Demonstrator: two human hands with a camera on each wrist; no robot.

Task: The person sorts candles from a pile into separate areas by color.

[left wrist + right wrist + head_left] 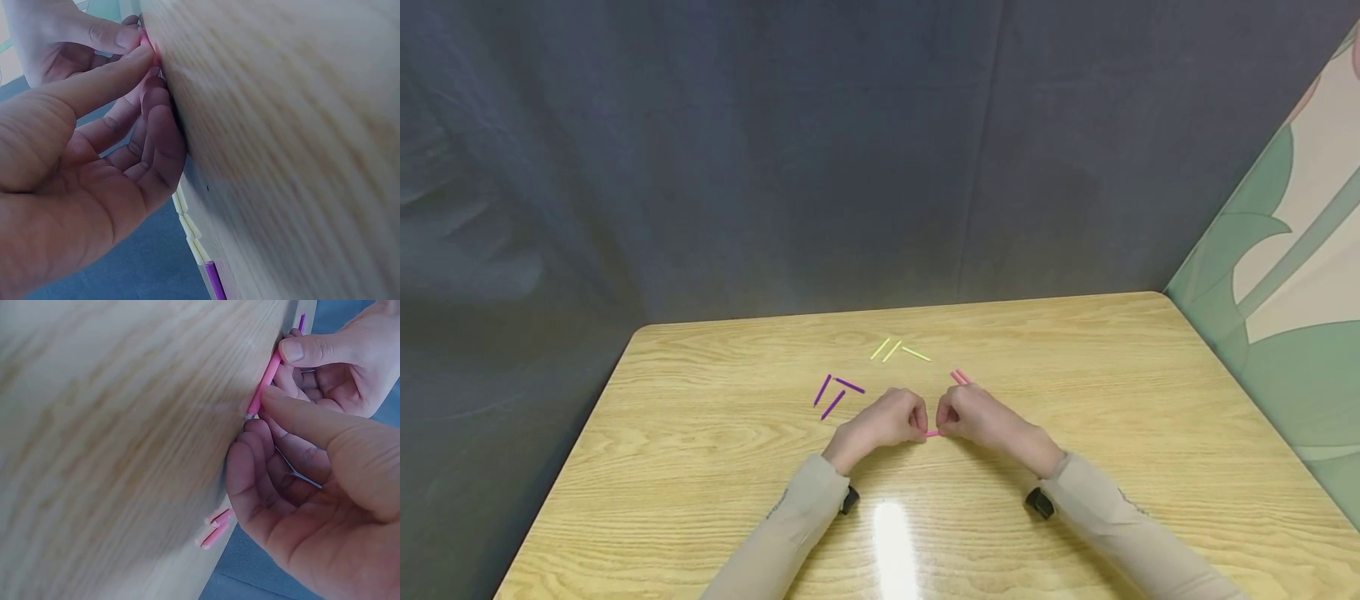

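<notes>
A short, slim pink stick (pixel 265 382) lies low along the wooden tabletop, between both hands. My left hand (pixel 891 417) pinches one end with thumb and fingertips. The opposite end is pinched the same way by my right hand (pixel 979 415). From the head view only a bit of the pink between the fingers shows; the ends are covered. Two more pink sticks (pixel 961 377) lie just beyond the right hand, partly hidden by it. Left of the left hand are three purple sticks (pixel 833 405), two slanting and one set across near their tops.
Farther back lie three pale yellow sticks (pixel 892 351), two side by side and one angled off to the right. The wooden table (pixel 700 467) runs back to a dark curtain (pixel 820 167). A leaf-patterned panel (pixel 1285 292) borders its right side.
</notes>
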